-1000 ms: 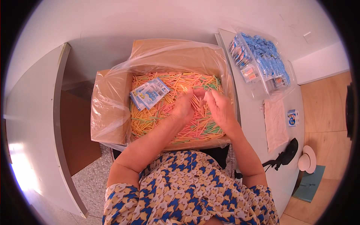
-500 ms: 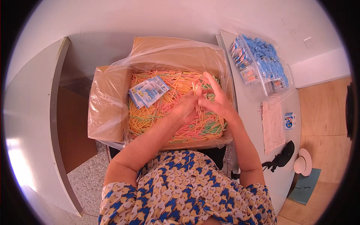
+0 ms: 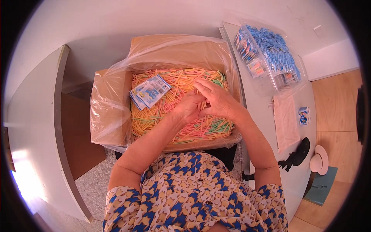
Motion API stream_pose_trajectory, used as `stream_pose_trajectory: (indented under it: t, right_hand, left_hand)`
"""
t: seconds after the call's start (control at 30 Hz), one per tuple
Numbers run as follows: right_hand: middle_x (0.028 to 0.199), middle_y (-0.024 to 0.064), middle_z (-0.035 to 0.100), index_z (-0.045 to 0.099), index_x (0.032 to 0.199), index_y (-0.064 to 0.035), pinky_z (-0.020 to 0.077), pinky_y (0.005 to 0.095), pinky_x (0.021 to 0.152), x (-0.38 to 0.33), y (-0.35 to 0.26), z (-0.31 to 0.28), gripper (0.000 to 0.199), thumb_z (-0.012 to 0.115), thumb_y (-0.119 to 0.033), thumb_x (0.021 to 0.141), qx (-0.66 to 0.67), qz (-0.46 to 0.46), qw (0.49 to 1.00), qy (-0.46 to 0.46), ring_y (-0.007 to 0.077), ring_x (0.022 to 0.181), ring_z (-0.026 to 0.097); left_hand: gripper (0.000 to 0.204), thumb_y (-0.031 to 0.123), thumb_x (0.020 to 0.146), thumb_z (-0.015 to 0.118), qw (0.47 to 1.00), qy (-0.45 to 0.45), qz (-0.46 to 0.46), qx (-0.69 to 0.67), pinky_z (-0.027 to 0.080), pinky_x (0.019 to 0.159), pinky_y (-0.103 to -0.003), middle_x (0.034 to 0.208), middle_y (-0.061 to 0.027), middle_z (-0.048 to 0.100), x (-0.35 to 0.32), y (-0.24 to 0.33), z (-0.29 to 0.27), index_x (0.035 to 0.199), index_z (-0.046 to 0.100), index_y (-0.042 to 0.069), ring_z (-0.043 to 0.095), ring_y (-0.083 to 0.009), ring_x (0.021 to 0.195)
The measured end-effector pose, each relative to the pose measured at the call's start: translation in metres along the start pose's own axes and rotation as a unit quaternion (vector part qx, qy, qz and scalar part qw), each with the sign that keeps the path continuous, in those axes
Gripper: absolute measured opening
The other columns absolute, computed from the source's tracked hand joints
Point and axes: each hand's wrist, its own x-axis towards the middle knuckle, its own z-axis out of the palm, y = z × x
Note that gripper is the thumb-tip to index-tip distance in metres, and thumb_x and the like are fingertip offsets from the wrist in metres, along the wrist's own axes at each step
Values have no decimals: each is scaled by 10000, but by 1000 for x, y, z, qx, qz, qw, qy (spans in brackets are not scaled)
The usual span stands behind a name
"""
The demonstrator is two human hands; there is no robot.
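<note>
A cardboard box (image 3: 110, 104) lined with clear plastic stands in front of me, filled with thin pastel sticks (image 3: 210, 129) in yellow, pink, orange and green. Over its middle my two hands meet. My left hand (image 3: 188, 106) is closed round a small bundle of sticks (image 3: 202, 104), whose ends show between the hands. Cupped against the other side of the bundle is my right hand (image 3: 219, 101), its fingers bent over the top; its palm is hidden. Flat blue-and-white packets (image 3: 150, 92) lie overlapped on the sticks, left of my hands.
On the white table (image 3: 261, 125) at right, a clear plastic bin (image 3: 272, 83) holds many blue packets. Nearer are a pale pink cloth (image 3: 285, 123), a small blue-and-white pack (image 3: 304, 115) and a black object (image 3: 299, 152). A grey-white panel (image 3: 38, 116) stands at left.
My right hand's fingers, raised and spread before, have come down over the bundle. Both hands are now closer together. The view has shifted slightly.
</note>
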Motion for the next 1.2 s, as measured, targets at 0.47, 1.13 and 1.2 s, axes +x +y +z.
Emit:
stream_pose_trajectory:
  t: [0.47, 1.13, 1.2]
  right_hand:
    - [654, 112, 546, 541, 803, -29, 448, 353, 545, -10, -20, 23, 285, 712, -256, 829, 96, 113, 963, 225, 251, 572, 546]
    - [545, 136, 480, 440, 629, -1, 367, 370, 445, -48, 2, 33, 369, 689, -175, 839, 176, 192, 900, 349, 209, 448, 502]
    - [583, 144, 541, 529, 646, -1, 404, 349, 466, -54, 3, 28, 290, 681, -155, 838, 224, 197, 908, 295, 158, 496, 552]
  left_hand:
    - [357, 22, 750, 727, 857, -83, 249, 443, 479, 710, -276, 889, -38, 582, -3, -18, 15, 1053, 539, 25, 560, -133, 856]
    - [446, 63, 765, 694, 924, -57, -38, 376, 430, 604, -257, 856, -15, 557, -23, -4, 19, 1183, 542, 32, 526, -96, 723]
    - [472, 94, 768, 687, 946, -39, -100, 307, 385, 542, -239, 800, 2, 524, -22, 6, 12, 1207, 524, 35, 488, -79, 662]
